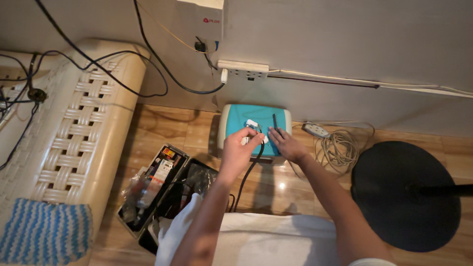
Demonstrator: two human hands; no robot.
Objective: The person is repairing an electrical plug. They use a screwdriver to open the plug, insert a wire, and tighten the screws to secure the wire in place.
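Nearest you lies the white cloth across your lap at six o'clock, with both forearms reaching out over it toward twelve. Your left hand is pinched narrow around a small white plug piece, and the black cable runs from under that hand back toward you at six. Your right hand lies just beside it at three o'clock, fingers loosely spread and flat, its fingertips touching a slim dark tool that rests on the teal-topped stool. Whether the right hand truly grips that tool or only steadies it, I cannot tell.

The stool stands against the wall, below the white socket strip at twelve. At nine o'clock from your hands sits an open black toolbox on the wooden floor, and beyond it a cream woven bench. At three o'clock lie a coiled pale cord and the round black fan base.

You look to be in the middle of working on the cable's end fitting, holding the part still on the stool top. The next move likely calls for keeping the left pinch firm while the right hand takes up the tool cleanly, since the pieces are small and sit close together.
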